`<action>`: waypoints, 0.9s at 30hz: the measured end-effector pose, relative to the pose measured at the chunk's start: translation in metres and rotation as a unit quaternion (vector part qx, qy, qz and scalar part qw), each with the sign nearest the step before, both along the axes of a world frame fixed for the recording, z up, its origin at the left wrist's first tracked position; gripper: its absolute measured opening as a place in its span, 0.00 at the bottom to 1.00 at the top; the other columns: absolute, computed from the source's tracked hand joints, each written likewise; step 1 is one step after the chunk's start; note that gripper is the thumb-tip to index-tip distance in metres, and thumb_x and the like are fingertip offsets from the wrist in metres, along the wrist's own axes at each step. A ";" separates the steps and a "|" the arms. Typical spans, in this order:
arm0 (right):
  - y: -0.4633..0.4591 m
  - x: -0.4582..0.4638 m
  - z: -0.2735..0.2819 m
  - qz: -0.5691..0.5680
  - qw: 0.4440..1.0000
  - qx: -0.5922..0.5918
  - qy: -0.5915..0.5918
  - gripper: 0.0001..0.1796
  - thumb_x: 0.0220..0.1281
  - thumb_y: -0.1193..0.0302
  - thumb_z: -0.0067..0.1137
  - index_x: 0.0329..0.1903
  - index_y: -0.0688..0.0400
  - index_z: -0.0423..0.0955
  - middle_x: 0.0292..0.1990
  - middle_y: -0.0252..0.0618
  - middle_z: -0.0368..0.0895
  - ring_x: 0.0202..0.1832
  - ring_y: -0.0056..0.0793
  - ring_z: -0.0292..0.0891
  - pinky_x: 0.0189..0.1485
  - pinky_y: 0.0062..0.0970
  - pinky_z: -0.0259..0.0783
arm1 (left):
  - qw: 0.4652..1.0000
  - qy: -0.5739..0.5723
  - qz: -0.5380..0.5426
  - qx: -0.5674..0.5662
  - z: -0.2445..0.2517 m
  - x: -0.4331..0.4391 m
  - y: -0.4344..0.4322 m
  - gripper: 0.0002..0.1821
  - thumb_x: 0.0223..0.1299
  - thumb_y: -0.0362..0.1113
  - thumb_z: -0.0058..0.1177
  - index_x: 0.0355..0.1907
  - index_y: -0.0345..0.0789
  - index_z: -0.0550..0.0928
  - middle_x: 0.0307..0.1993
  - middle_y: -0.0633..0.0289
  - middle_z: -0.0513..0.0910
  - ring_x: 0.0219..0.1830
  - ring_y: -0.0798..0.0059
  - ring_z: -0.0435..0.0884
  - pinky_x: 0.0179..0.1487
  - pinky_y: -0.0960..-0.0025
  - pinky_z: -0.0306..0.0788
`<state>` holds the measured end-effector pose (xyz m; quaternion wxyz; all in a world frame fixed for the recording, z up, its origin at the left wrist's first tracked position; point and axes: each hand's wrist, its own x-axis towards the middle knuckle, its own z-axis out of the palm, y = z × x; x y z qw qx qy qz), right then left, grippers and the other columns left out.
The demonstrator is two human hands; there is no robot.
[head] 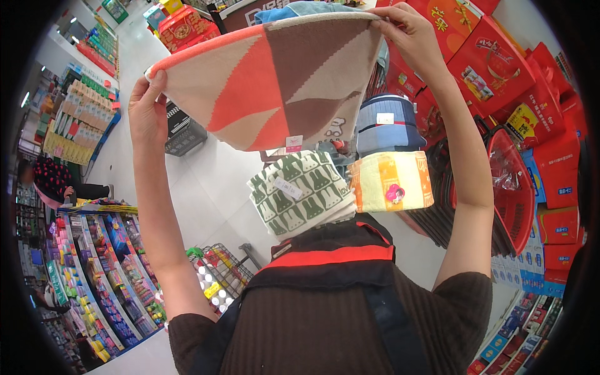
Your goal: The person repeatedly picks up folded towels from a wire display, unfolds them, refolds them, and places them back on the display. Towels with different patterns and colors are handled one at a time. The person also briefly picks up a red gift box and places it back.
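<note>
A brown, beige and coral towel [276, 79] with a small bear figure and a tag hangs spread between my raised hands. My left hand [149, 105] pinches its coral corner; my right hand [408, 35] grips the opposite upper corner between thumb and fingers. Below the towel lies a folded stack of white towels with green rabbit shapes [300, 197], bearing a paper label. Beside it is a folded yellow and orange towel [391, 180] with a pink sticker. Behind that sit folded blue towels [391, 124]. Part of a light blue cloth [304, 11] shows behind the held towel.
Stacked red shopping baskets [511, 187] and red gift boxes [492, 61] stand at the right. A grey basket [185, 133] is on the floor at left. A wire cart [225, 272] with goods stands near my left elbow. A person [54, 180] sits beyond the shelves [108, 272].
</note>
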<state>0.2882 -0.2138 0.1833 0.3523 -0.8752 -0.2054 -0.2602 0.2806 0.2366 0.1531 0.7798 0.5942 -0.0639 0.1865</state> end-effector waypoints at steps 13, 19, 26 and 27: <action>0.010 -0.012 -0.035 0.140 0.970 0.198 0.025 0.12 0.61 0.75 0.58 0.48 0.61 0.73 0.36 0.30 0.73 0.39 0.17 0.69 0.44 0.19 0.68 | 0.994 0.016 -0.028 0.109 -0.010 -0.021 0.025 0.09 0.67 0.41 0.54 0.36 0.38 0.75 0.36 0.69 0.79 0.44 0.83 0.73 0.56 0.74 0.62; 0.001 -0.146 -0.098 0.250 0.949 0.138 0.134 0.12 0.54 0.78 0.63 0.40 0.60 0.71 0.40 0.40 0.78 0.44 0.33 0.75 0.49 0.34 0.70 | 0.961 0.139 -0.039 0.235 -0.068 -0.166 0.045 0.07 0.63 0.34 0.55 0.35 0.34 0.74 0.46 0.59 0.81 0.42 0.83 0.75 0.48 0.76 0.67; 0.019 -0.221 -0.188 0.177 0.743 0.328 0.556 0.09 0.63 0.73 0.58 0.37 0.58 0.65 0.37 0.33 0.74 0.46 0.21 0.71 0.50 0.24 0.67 | 0.864 0.429 -0.241 0.106 -0.141 -0.245 0.038 0.05 0.64 0.30 0.54 0.34 0.34 0.73 0.34 0.64 0.80 0.38 0.81 0.79 0.42 0.74 0.74; 0.017 -0.221 -0.195 0.165 0.732 0.318 0.580 0.09 0.64 0.72 0.58 0.37 0.58 0.65 0.36 0.31 0.73 0.44 0.17 0.70 0.48 0.22 0.66 | 0.859 0.436 -0.244 0.112 -0.145 -0.244 0.039 0.05 0.64 0.31 0.55 0.33 0.35 0.73 0.34 0.66 0.79 0.38 0.82 0.78 0.42 0.74 0.73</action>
